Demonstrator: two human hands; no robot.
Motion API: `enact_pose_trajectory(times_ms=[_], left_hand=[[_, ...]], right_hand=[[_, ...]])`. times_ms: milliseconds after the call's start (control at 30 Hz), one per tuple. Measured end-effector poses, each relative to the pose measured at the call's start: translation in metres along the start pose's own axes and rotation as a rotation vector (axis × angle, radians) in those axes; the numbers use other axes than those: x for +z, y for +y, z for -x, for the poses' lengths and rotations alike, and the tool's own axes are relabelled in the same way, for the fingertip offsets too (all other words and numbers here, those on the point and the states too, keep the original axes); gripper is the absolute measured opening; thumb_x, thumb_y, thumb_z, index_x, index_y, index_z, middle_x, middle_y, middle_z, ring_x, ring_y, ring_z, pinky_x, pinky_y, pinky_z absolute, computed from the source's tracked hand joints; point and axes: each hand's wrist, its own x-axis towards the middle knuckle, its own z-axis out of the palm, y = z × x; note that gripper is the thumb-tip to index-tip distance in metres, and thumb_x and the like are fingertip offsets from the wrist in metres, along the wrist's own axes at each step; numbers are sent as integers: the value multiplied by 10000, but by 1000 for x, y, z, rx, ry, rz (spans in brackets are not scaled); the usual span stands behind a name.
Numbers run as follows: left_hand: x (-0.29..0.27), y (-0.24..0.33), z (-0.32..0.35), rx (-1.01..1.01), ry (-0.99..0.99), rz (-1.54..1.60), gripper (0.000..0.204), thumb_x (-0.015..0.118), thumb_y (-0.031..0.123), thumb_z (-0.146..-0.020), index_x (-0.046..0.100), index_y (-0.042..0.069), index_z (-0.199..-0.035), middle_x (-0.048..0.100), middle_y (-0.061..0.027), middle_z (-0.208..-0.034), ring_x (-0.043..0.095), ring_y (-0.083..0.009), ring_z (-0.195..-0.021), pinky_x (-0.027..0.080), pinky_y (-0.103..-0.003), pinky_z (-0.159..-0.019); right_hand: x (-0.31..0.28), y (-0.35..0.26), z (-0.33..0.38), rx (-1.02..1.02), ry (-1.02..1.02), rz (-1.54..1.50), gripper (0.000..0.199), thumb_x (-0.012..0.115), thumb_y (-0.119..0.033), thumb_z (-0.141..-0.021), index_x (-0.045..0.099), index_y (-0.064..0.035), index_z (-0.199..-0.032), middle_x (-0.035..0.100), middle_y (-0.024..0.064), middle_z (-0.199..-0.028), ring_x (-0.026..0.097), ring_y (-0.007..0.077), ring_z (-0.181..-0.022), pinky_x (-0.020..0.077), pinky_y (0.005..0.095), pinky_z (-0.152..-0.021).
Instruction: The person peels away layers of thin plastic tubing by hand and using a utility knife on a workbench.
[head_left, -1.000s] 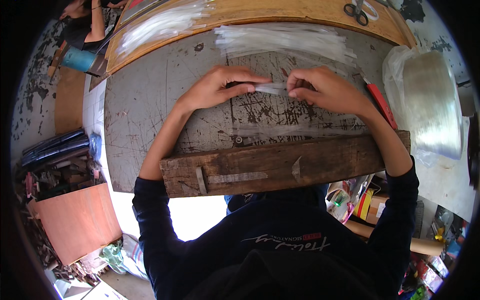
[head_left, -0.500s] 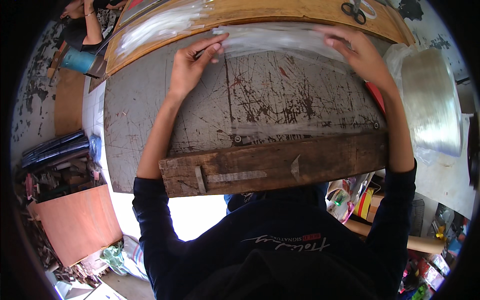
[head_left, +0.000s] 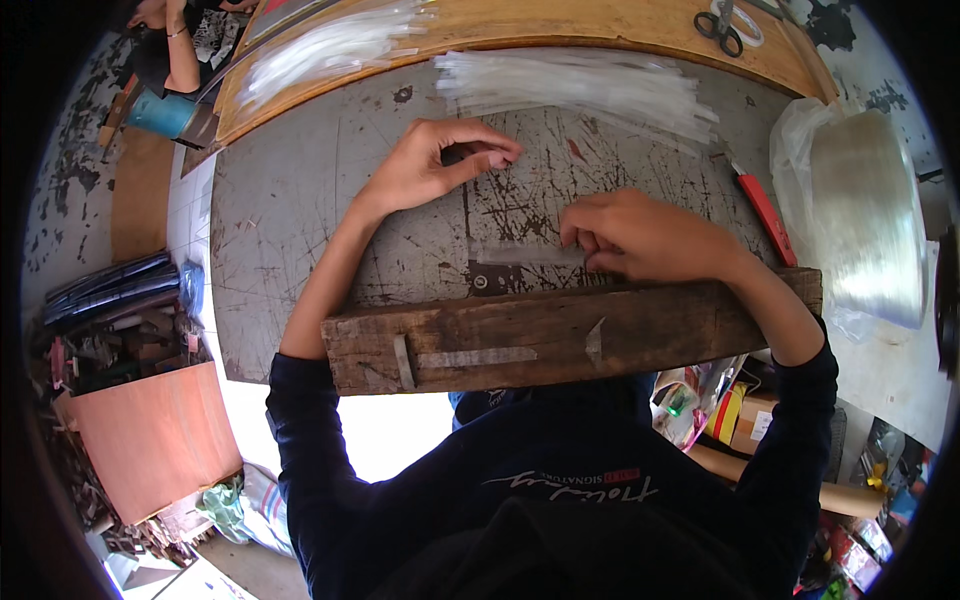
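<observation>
A bundle of clear plastic strips (head_left: 575, 85) lies along the far edge of a scratched grey board (head_left: 290, 220). My left hand (head_left: 425, 165) hovers over the board's middle, fingers curved and the thumb below them, with nothing visible between. Close to a long dark wooden block (head_left: 570, 340), my right hand (head_left: 650, 235) bends its fingers down onto another clear plastic strip (head_left: 525, 252). That strip lies flat along the block's far side, and its right part is hidden under my hand. A red-handled cutter knife (head_left: 765, 215) rests to the right.
Beyond the board, a wooden table (head_left: 500, 25) holds another pile of clear strips (head_left: 335, 50), black scissors (head_left: 720, 28) and a tape roll (head_left: 742, 22). A large roll of clear plastic (head_left: 865, 215) stands at the right. Another person's arm (head_left: 182, 55) shows at the far left.
Both hands have left the far bundle and come nearer to me. The right hand has travelled down to the strip by the block, uncovering the cutter knife. The bundle now lies untouched.
</observation>
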Motion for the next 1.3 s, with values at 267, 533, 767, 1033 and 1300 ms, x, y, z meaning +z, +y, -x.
enact_pose_trajectory(times_ms=[267,533,767,1033,1300], left_hand=[[1,3,-1,-34,-40,82,194,573,27,-821,642,23,-1003,669,-115,-882,650,-189,-834,527,-305,-753],[2,-1,-1,-4,-49,110,191,575,75,-836,643,32,-1009,672,-111,-866,657,-186,-806,530,-291,-708],[1,8,-2,-47,-155,61,280,678,73,-745,644,40,-1022,668,-116,-880,651,-154,-713,510,-264,-636],[3,-2,-2,-15,-31,94,276,629,2,-764,643,65,-1032,661,-97,-917,635,-147,-738,535,-256,-682],[-22,-15,-7,128,429,-58,305,637,87,-772,634,165,-1067,606,-56,-1093,574,-211,-998,468,-311,-915]], right_hand=[[3,14,2,-37,142,184,142,615,-41,-737,514,-9,-833,538,110,-816,558,260,-739,430,371,-648],[2,17,0,28,207,163,103,546,-89,-802,492,-3,-819,549,141,-805,551,313,-785,419,408,-681],[-5,16,-2,149,283,-46,109,511,-103,-848,483,0,-824,566,148,-678,559,286,-644,420,377,-605],[-18,33,1,64,341,-78,135,544,-135,-844,540,-10,-892,601,92,-687,569,165,-622,425,318,-567],[-60,53,23,85,848,372,281,577,-194,-829,574,-68,-1081,612,113,-906,591,225,-827,447,313,-755]])
